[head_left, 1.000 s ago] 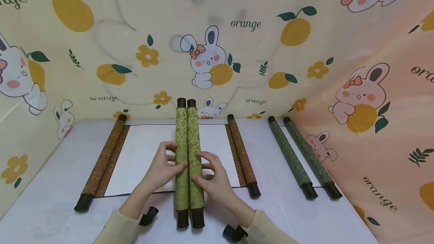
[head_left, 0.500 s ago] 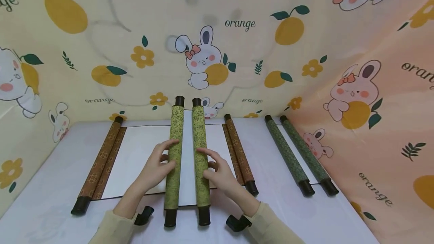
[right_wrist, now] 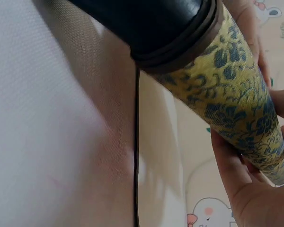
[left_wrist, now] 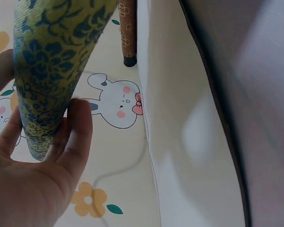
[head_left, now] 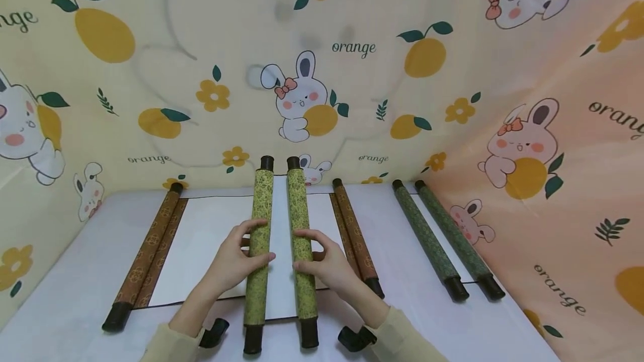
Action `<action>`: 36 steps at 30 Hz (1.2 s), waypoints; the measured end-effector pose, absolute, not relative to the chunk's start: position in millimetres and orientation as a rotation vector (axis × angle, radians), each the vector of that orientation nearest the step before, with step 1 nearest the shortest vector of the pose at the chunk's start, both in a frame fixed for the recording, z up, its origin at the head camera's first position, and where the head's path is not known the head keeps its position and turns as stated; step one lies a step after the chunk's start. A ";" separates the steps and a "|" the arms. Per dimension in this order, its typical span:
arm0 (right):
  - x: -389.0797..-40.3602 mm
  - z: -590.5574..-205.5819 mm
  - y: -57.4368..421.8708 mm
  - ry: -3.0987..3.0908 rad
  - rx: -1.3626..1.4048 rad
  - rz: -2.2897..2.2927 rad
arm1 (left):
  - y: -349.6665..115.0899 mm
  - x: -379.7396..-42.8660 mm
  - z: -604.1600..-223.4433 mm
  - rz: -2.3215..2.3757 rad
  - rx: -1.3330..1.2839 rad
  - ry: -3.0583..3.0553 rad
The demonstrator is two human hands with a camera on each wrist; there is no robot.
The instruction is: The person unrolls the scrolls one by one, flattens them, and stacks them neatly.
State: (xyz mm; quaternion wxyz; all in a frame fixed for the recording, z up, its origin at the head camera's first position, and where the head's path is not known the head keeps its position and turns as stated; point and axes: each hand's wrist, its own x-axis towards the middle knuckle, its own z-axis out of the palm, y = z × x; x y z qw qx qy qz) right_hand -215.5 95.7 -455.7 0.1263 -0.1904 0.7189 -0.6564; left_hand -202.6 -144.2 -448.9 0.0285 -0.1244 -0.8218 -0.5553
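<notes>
A hanging scroll in yellow-green floral brocade is held over the table in the head view, its two rolled ends standing a little apart. My left hand (head_left: pixel 232 258) grips the left roll (head_left: pixel 261 200), thumb on the near face and fingers round its outer side. With thumb and fingers my right hand (head_left: pixel 329 261) holds the right roll (head_left: pixel 298 200). A narrow strip of white paper (head_left: pixel 280 289) shows between them. In the left wrist view, fingers curl round the patterned roll (left_wrist: pixel 52 61). The right wrist view shows the other roll (right_wrist: pixel 227 90) with its black end knob (right_wrist: pixel 156 23).
Behind the held scroll, a brown scroll lies spread, with white paper (head_left: pixel 216 225) between its left roll (head_left: pixel 151 250) and right roll (head_left: pixel 354 228). A green scroll (head_left: pixel 427 233) lies slightly unrolled at the right. Patterned cloth walls (head_left: pixel 372 82) stand behind and beside the table.
The two yellow-green rolls were side by side a second ago and have moved apart, baring white paper between them. Over the last half second their gap has stayed about the same.
</notes>
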 end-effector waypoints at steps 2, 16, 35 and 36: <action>-216.0 -455.4 96.7 2.138 -0.569 -1.896 | -144.2 -202.9 -448.7 -1.684 -0.370 -2.529; -222.0 -454.8 110.8 2.157 -0.686 -1.855 | -156.8 -201.2 -448.1 -1.739 -0.395 -2.471; -231.8 -454.3 116.5 2.170 -0.506 -1.889 | -157.6 -208.5 -451.9 -1.629 -0.422 -2.479; -230.8 -450.3 116.6 2.176 -0.511 -1.884 | -158.2 -209.5 -452.7 -1.617 -0.420 -2.476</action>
